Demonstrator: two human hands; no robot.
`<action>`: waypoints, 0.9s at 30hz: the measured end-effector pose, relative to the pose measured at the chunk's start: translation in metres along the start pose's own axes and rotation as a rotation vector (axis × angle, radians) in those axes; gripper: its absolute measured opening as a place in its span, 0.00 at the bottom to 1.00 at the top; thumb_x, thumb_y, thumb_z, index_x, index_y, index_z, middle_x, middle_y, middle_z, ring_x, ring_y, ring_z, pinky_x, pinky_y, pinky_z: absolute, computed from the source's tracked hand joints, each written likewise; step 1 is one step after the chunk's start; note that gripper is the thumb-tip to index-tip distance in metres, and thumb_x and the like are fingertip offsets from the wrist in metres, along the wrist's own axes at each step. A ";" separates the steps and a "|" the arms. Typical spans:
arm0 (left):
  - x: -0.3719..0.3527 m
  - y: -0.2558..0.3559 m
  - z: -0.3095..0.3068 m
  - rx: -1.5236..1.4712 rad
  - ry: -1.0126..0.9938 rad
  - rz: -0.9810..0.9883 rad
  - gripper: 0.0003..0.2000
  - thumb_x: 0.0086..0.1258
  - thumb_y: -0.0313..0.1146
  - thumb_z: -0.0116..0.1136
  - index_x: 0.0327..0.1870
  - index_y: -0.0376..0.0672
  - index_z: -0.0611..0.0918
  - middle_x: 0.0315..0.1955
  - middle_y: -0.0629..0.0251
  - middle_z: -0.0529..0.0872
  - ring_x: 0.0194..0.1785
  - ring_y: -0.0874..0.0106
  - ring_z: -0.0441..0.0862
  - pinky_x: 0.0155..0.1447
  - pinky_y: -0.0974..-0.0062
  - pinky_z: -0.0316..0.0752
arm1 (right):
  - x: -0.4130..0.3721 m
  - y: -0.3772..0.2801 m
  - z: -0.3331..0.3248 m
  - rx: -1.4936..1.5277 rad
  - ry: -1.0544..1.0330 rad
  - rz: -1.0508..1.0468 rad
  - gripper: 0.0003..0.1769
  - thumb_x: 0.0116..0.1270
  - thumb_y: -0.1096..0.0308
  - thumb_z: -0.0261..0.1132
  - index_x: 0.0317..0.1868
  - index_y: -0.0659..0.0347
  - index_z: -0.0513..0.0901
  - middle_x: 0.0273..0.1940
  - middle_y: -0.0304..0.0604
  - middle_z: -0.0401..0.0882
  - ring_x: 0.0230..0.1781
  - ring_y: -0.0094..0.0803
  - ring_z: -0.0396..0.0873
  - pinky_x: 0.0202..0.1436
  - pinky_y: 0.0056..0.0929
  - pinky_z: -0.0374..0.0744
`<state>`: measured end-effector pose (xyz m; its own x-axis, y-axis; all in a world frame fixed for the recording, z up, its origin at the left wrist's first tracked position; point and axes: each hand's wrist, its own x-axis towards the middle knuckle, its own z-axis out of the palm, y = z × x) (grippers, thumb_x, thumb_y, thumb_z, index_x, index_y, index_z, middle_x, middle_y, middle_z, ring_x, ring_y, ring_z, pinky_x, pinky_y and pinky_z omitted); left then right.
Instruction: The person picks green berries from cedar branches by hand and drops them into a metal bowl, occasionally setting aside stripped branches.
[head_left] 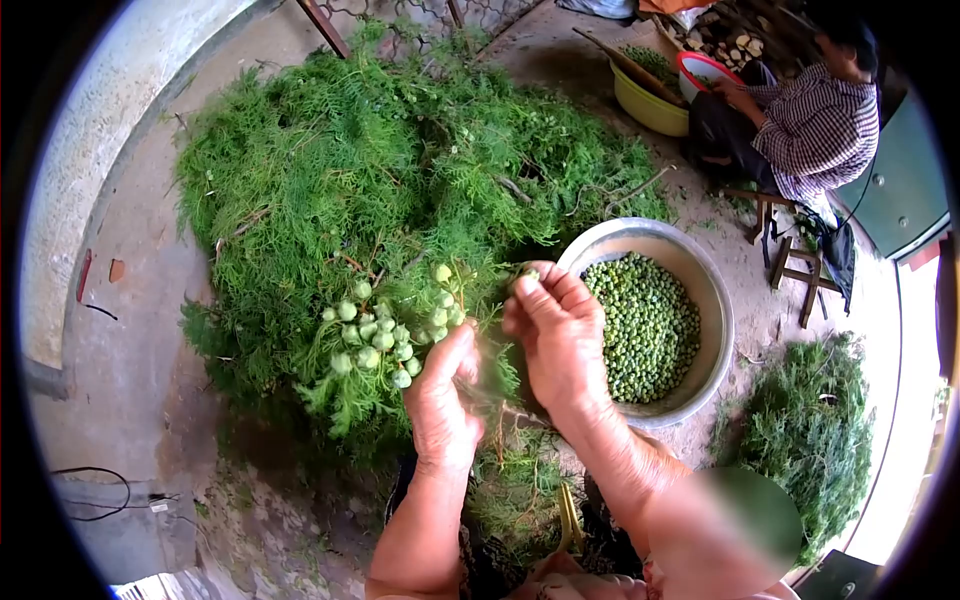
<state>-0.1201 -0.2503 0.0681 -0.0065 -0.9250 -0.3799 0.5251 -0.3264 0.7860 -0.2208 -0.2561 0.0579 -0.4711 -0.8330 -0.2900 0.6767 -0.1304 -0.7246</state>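
The left hand (pixel 445 415) grips a sprig (pixel 345 395) with green cones (pixel 369 357). The right hand (pixel 562 335) pinches a cone (pixel 530 279) near the bowl (pixel 724 320). If that pinch is too loose, the cone could drop and get lost in the leaves (pixel 320 180). Pulling the sprig too hard could shake other cones off.

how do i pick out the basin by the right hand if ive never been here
Find the big pile of green branches. Just right of it, beside the right hand, sits a basin of small green cones. Its grey rim sets it apart from the yellow basin farther off.
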 end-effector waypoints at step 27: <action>0.012 0.011 -0.009 0.009 -0.077 0.033 0.20 0.52 0.48 0.68 0.35 0.42 0.78 0.22 0.75 0.73 0.28 0.79 0.68 0.34 0.80 0.62 | -0.002 -0.025 0.001 -0.101 -0.391 0.404 0.11 0.56 0.83 0.57 0.39 0.62 0.77 0.27 0.38 0.74 0.20 0.27 0.70 0.24 0.22 0.68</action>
<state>-0.1065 -0.2631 0.0682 -0.0552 -0.9474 -0.3153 0.5188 -0.2970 0.8017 -0.2364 -0.2516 0.0773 0.0719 -0.9456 -0.3174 0.6933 0.2761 -0.6656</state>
